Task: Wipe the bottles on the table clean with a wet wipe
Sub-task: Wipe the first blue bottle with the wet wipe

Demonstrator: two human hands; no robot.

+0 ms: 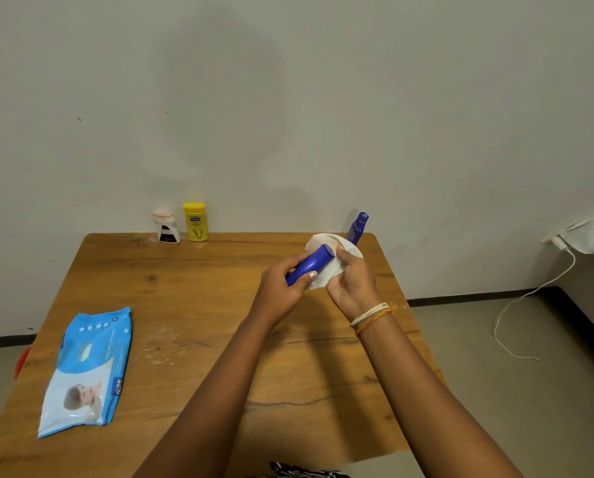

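My left hand [282, 288] grips a dark blue bottle [311, 265], held tilted above the wooden table [192, 298] with one end pointing up and right. My right hand [352, 281] holds a white wet wipe [323, 276] against that bottle. A second blue bottle [357, 227] stands behind my hands at the table's far right, partly hidden by the wipe. A yellow bottle [195, 221] and a small white bottle with a pink cap [166, 227] stand side by side at the far edge against the wall.
A blue wet wipe pack [87, 370] lies flat near the table's left front. White smears mark the table's middle [161, 346]. A white cable [530, 298] trails over the floor at the right. The wall runs right behind the table.
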